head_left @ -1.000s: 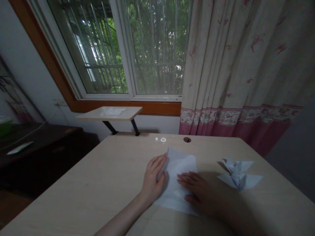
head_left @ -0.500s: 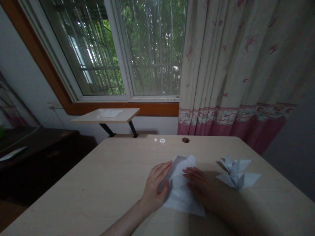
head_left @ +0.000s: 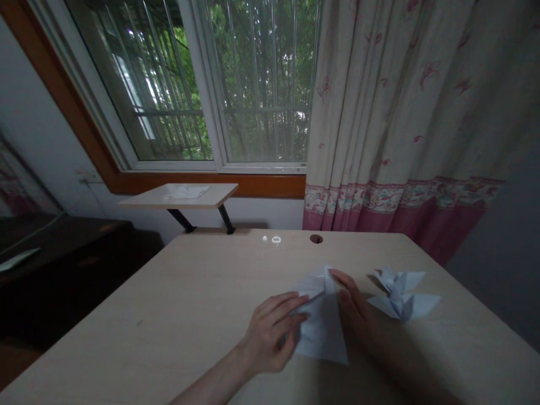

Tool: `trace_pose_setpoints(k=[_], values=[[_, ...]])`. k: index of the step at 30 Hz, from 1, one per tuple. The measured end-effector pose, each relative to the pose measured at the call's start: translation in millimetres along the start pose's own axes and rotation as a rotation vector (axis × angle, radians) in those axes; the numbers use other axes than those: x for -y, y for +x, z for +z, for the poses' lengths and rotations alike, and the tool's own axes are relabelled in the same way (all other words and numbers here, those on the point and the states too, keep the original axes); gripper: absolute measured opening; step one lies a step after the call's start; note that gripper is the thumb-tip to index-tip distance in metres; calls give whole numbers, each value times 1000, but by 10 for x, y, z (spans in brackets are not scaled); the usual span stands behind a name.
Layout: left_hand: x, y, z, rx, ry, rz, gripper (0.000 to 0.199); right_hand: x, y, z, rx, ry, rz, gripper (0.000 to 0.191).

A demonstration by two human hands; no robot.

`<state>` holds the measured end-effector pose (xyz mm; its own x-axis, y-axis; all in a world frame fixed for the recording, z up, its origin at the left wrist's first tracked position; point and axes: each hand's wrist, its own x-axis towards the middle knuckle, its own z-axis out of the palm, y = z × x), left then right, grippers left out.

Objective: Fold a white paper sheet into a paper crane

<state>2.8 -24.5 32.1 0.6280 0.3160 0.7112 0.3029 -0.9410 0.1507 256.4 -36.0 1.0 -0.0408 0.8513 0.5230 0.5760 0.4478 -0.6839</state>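
Observation:
A white sheet of paper (head_left: 324, 332) with a folded upper part lies on the desk in front of me, pale and slightly creased. My left hand (head_left: 275, 329) is on its left side, fingers over the folded flap and thumb bent in below them, closed on the paper. Along the paper's right edge rests my right hand (head_left: 353, 306), its fingers stretched toward the top corner and side by side; its lower part is in shadow. Two folded white paper cranes (head_left: 403, 301) stand close together to the right of my right hand.
The wooden desk (head_left: 181, 315) carries a small raised shelf (head_left: 219, 197) at the back left, with white paper (head_left: 188, 192) on it. A round cable hole (head_left: 316, 239) is near the back edge. Behind are a barred window and a floral curtain (head_left: 379, 112). Dark furniture (head_left: 84, 247) stands left.
My left hand has moved right, over the paper, and its left side is now folded inward. My right hand has slid from the paper's middle to its right edge. The view shifted slightly.

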Motion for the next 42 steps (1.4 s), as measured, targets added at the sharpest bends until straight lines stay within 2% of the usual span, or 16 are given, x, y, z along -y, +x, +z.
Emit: trace_pose_setpoints(k=[4,8,12,16,20,23,26,30,34,42], values=[[-4,5,5,-5,-97,33,36,-125,3,26,94,89,-74,40],[-11,0,29,-7,-155,38,36,-156,7,-15,226,37,-90,42],[-31,20,18,-9,-193,25,36,-76,34,-67,280,-26,-81,42],[-55,43,-22,82,-208,-22,34,46,89,-91,351,-117,-156,44],[-65,40,-30,138,-203,-14,33,120,114,-87,421,-271,-194,43],[-62,35,-24,120,-188,2,33,128,103,-67,424,-358,-212,43],[-37,25,-20,54,-133,17,32,135,98,-65,408,-391,-242,42],[30,2,-8,-12,34,-65,33,181,116,-87,433,-406,-228,39],[74,-13,30,32,128,-165,32,199,119,-60,401,-421,-176,36],[46,-26,122,172,142,-191,32,184,93,-17,414,-422,-113,34]])
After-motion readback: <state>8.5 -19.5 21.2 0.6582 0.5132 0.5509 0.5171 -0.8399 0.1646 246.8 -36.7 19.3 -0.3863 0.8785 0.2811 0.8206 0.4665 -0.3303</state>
